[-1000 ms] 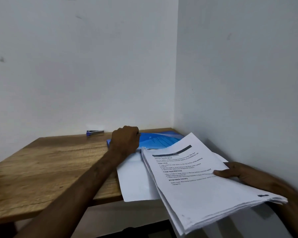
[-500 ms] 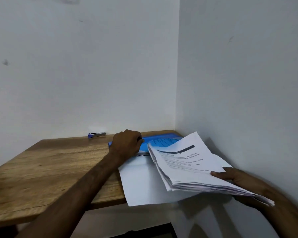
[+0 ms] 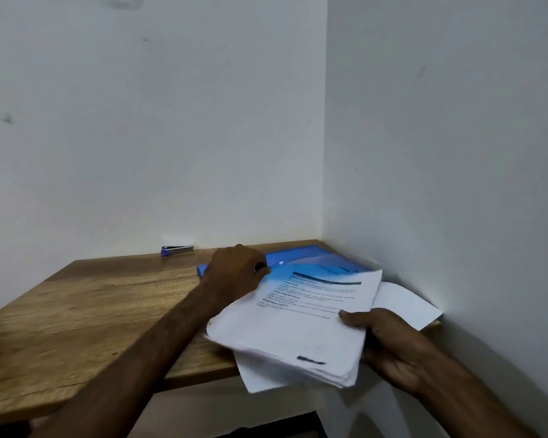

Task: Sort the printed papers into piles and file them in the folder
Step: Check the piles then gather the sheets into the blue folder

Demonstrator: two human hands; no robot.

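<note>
- Blue folder (image 3: 317, 256): lies on the wooden table (image 3: 76, 311), in the corner where the two walls meet. Its translucent cover tints the far edge of the paper stack, so that edge seems to sit just under the cover.
- Left hand (image 3: 234, 273): fingers curled at the folder's near-left edge, apparently pinching the cover. The fingertips themselves are hidden behind the knuckles.
- Right hand (image 3: 389, 346): clamps the stack of printed papers (image 3: 298, 330) at its right side, thumb on the top page, fingers beneath. The hands are apart, one at each side of the stack.
- Stack: thick, printed side up, heading toward the folder, near corner hanging past the table's front edge.
- Loose white sheet (image 3: 405, 306): lies under the stack and pokes out toward the right wall.
- Stapler (image 3: 177, 249): by the back wall, well apart from the work.
- Step in hand, as judged: feeding the stack into the folder.
  - Lift the cover wide.
  - Lead with the far edge and slide the stack in straight and level.
  - Support it from below, so the lower pages do not fan or snag.
  - Take care not to drag the loose sheet off the table.
</note>
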